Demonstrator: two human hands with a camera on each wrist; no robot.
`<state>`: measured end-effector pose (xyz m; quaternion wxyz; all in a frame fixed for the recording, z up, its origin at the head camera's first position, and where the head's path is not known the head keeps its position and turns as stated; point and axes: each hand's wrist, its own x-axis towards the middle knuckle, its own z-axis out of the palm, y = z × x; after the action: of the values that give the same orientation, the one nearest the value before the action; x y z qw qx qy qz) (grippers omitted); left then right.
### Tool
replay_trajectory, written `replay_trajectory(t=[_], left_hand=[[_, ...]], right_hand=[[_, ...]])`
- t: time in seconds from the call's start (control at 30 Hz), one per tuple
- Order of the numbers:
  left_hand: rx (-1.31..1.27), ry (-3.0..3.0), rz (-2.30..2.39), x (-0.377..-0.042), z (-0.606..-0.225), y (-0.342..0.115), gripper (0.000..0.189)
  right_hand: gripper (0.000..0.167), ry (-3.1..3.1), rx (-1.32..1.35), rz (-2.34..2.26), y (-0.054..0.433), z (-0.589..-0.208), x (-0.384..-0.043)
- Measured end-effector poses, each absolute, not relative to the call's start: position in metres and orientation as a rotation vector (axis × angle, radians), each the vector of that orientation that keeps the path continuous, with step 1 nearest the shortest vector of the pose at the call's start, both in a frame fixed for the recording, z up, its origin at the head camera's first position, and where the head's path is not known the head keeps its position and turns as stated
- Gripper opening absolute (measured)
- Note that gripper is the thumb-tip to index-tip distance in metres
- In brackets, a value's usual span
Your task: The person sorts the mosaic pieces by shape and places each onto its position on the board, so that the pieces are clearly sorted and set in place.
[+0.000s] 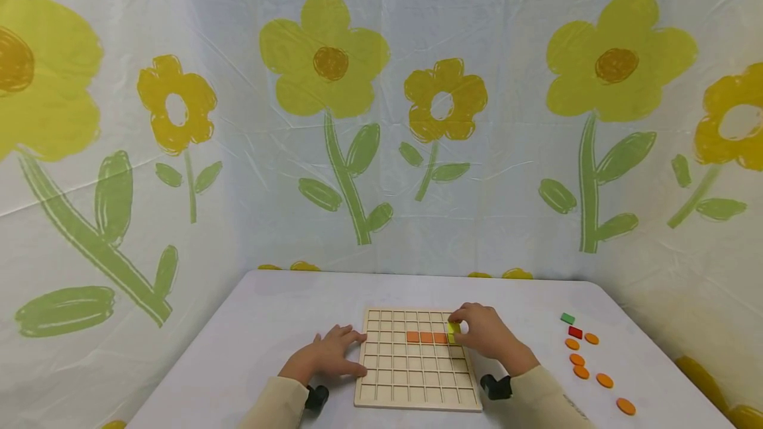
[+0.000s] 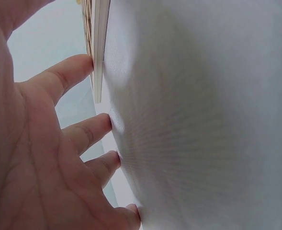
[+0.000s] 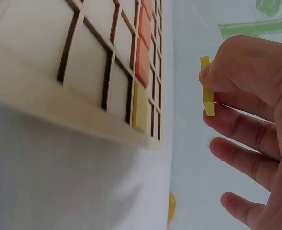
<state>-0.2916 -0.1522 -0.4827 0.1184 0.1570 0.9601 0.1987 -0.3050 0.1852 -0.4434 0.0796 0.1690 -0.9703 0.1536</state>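
Observation:
A wooden grid board (image 1: 411,378) lies on the table in front of me. Three orange square tiles (image 1: 426,337) sit side by side in one of its rows, and a yellow tile (image 3: 140,108) fills the cell at the right end of that row. Between thumb and fingers, my right hand (image 1: 490,333) pinches a second yellow tile (image 3: 208,98), raised above the board's right side. My left hand (image 1: 328,353) has its fingers spread at the board's left edge, the thumb and index fingertip right at the rim and the other fingertips on the tabletop.
To the right on the white table (image 1: 250,349) lie a green tile (image 1: 567,318), a red tile (image 1: 575,332) and several orange discs (image 1: 605,381). A flower-printed cloth (image 1: 507,204) hangs behind the table and along both sides.

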Motion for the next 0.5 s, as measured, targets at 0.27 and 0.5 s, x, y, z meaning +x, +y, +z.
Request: replay_trajectory(t=[0.27, 0.5], left_hand=[[0.456, 2.805, 0.574, -0.293, -0.484, -0.152, 0.075], [0.457, 2.805, 0.572, -0.293, -0.485, -0.152, 0.075]], right_hand=[[0.026, -2.841, 0.675, 0.465, 0.168, -0.444, -0.303], [0.019, -2.820, 0.753, 0.448, 0.153, -0.449, -0.306]])
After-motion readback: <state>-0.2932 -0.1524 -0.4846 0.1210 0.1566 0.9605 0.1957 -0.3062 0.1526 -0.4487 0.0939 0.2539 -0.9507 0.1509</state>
